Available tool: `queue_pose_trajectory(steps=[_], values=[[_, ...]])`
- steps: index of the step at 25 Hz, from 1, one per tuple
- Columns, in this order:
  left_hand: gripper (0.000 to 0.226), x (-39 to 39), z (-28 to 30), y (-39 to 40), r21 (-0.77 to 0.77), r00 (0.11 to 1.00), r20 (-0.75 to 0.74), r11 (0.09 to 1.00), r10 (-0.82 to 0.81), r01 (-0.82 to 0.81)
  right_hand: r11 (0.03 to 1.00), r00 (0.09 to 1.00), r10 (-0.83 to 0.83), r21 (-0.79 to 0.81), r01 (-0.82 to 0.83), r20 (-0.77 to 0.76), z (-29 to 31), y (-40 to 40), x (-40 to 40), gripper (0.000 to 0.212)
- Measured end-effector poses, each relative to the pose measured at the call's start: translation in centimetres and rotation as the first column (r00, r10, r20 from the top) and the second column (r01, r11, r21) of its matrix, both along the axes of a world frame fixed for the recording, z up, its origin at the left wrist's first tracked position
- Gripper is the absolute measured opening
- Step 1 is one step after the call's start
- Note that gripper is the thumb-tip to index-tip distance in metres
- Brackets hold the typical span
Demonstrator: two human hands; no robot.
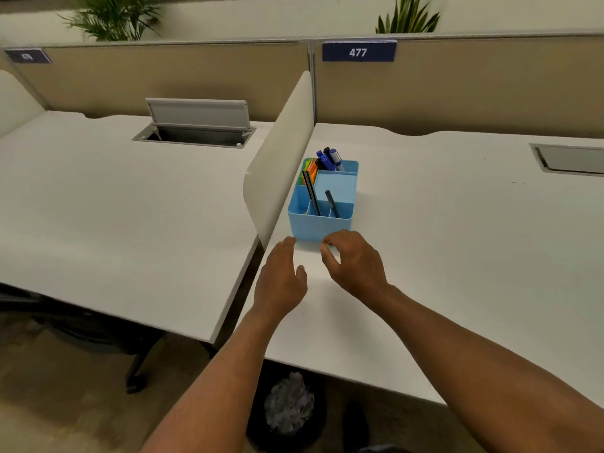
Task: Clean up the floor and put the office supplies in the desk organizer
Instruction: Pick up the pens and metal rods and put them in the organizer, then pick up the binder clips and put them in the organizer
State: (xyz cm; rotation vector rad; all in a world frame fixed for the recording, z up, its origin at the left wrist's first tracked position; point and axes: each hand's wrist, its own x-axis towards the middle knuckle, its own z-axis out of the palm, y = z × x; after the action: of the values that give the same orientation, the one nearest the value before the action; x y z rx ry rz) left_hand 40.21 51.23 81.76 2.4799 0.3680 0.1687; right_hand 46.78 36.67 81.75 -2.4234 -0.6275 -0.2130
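Two hands are stretched over the white desk [457, 240], and we take the blue desk organizer [322, 220] as our landmark. Far to the left of the organizer, on the neighbour desk, we see a cable hatch [196, 125] with its lid up. Just left of the organizer stands the white divider panel [281, 158], very near its wall. In front of the organizer, a little to the left, our left hand [281, 279] has straight, relaxed fingers and holds nothing. Just in front of the organizer's near wall is our right hand [354, 259]; its fingers are loosely curled and we see nothing between them.

Inside the organizer we see coloured sticky notes [310, 166] at the back left, blue markers [330, 158] at the back, a dark ruler [310, 191] and a pen [332, 204] in the front compartments. Below the organizer, under the desk, a bin [289, 407] holds crumpled paper.

We judge that the supplies are already stored, and this step is finishing. The next move probably asks to check the floor, which we see only partly.
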Motion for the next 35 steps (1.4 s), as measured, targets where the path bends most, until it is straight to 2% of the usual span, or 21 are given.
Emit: queue_pose_trajectory(steps=[6, 11, 14, 23, 30, 35], values=[[0.064, -6.1, -0.3, -0.1, 0.173, 0.98, -0.074, 0.965, -0.185, 0.195, 0.975, 0.989, -0.149, -0.166, 0.147, -0.002, -1.0, -2.3, -9.5, 0.037], [0.07, -11.4, -0.8, -0.7, 0.323, 0.922, -0.103, 0.864, -0.373, 0.386, 0.915, 0.949, -0.307, -0.295, 0.275, -0.069, -1.3, -3.8, -17.2, 0.055], [0.076, -14.5, -0.8, -1.9, 0.381, 0.881, -0.115, 0.799, -0.459, 0.466, 0.882, 0.922, -0.384, -0.313, 0.351, -0.047, -0.9, -5.3, -21.6, 0.062], [0.083, -21.5, -2.0, -8.6, 0.37, 0.732, -0.077, 0.662, -0.677, 0.651, 0.717, 0.788, -0.616, -0.414, 0.561, 0.001, -1.5, -12.1, -34.2, 0.08], [0.081, -28.2, -3.7, -15.9, 0.331, 0.648, -0.161, 0.578, -0.744, 0.746, 0.605, 0.651, -0.758, -0.431, 0.669, -0.053, -3.5, -20.5, -44.7, 0.079], [0.08, -35.2, -4.9, -21.0, 0.317, 0.594, -0.188, 0.524, -0.782, 0.791, 0.562, 0.577, -0.812, -0.389, 0.731, -0.088, -5.3, -26.1, -53.6, 0.078]])
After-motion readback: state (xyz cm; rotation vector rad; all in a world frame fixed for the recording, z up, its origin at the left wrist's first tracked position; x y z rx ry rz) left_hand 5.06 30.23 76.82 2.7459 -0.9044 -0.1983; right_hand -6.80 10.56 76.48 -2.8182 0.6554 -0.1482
